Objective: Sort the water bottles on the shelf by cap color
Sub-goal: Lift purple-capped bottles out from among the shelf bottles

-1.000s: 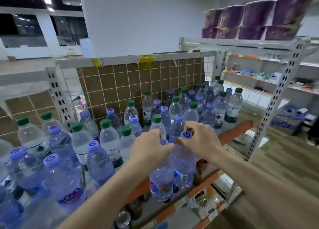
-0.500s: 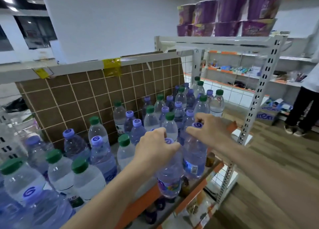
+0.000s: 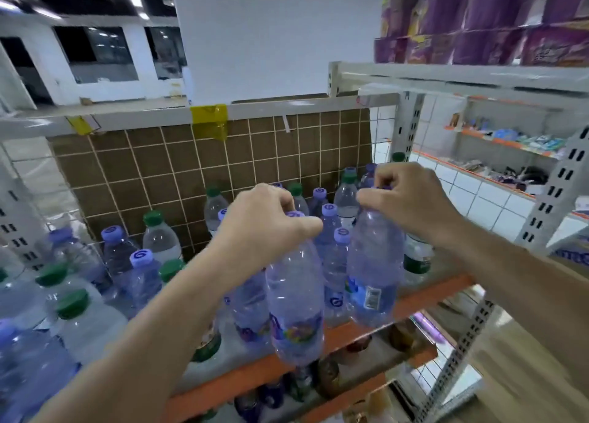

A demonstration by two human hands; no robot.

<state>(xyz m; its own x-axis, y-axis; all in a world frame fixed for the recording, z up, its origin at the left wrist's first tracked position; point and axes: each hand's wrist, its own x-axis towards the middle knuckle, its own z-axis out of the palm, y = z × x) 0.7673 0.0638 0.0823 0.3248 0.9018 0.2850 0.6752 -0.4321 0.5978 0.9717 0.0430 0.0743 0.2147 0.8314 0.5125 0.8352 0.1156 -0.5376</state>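
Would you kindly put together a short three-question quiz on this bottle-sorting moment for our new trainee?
1. True or false: each hand holds a bottle by its neck, lifted off the shelf.
2. Multiple choice: what cap colour do the two held bottles have? A green, B purple, C red.
3. Fill in: the packs stacked on the top shelf at the upper right are ____ in colour.

Key
1. True: the left hand holds the left bottle and the right hand holds the right bottle, both with bases above the orange edge.
2. B.
3. Purple: the purple packs.
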